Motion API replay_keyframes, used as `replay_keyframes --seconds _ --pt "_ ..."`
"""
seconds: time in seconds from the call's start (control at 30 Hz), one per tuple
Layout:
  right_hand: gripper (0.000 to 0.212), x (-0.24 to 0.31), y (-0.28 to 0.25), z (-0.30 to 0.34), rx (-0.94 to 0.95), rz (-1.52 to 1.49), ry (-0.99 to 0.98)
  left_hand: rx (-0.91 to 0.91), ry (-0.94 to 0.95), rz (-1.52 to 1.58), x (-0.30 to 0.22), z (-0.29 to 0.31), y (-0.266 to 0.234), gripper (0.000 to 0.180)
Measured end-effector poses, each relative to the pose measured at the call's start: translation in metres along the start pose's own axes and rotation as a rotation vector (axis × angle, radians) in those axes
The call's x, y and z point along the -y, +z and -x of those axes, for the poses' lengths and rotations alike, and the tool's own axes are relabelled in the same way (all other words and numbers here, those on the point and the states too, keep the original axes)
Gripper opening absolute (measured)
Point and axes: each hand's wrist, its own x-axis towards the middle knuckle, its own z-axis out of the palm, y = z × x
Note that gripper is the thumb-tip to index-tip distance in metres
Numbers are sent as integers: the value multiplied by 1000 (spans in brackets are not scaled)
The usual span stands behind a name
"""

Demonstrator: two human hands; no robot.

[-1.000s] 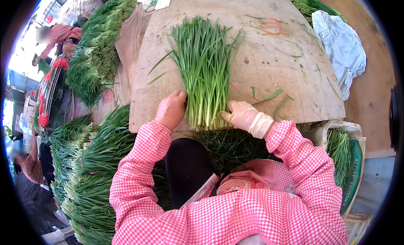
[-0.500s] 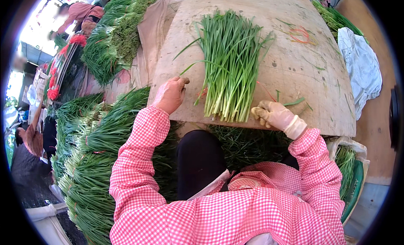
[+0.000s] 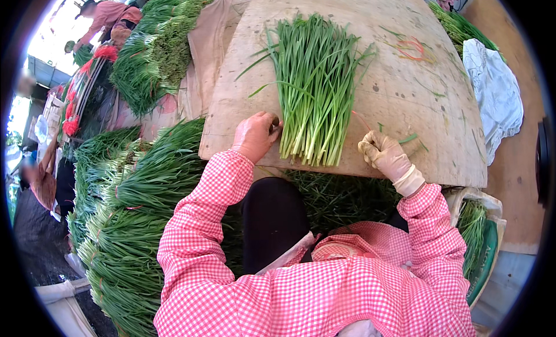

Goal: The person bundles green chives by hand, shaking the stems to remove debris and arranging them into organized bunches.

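A bunch of garlic chives (image 3: 315, 93) lies flat at the upper centre of the frame, on a worn wooden desk (image 3: 428, 128). Its leaf tips point to the top of the frame and its pale cut ends to the near edge. The chives appear gathered and roughly lined up, though a few leaves stray to the left, and no band can be seen closed around them. That part looks not yet done for this bunch. At the left of the frame, a tall stack of chive bundles (image 3: 130, 238) is finished by comparison, with thin reddish bands visible on some.

The bunch lies between the two hands, near its cut ends. The bare left hand (image 3: 256, 135), left of centre, has its fingers bent, the tips just beside or touching the bunch's lower left side; which of these cannot be told. The gloved right hand (image 3: 385, 156), right of centre, is apart from the bunch, its fingers curled inward. A thin red strand (image 3: 361, 119) runs from the bunch's right side toward this glove. Whether either hand pinches a strand is too small to tell, so neither grip is certain.
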Motion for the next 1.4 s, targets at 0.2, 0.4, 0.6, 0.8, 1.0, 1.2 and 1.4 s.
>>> replay_keyframes --seconds 0.2,0.4,0.6,0.8,1.0,1.2,1.4 --pt "16 -10 3 -4 28 -78 -24 -33 -32 41 16 -5 6 14" --pt "19 -15 1 -5 24 166 -33 -73 -90 14 32 -7 -8 14" --pt "27 9 4 -3 39 109 102 -276 34 -193 22 2 -6 17" --pt "44 35 9 -11 91 185 119 -216 -43 -210 -5 -6 -2 25" --pt "41 11 35 -27 75 335 -50 -268 117 10 -17 -2 29 28" --pt "36 31 33 -25 146 223 158 -313 181 66 -18 3 20 31" --pt "34 21 36 -25 68 288 46 -272 -214 83 -6 13 10 31"
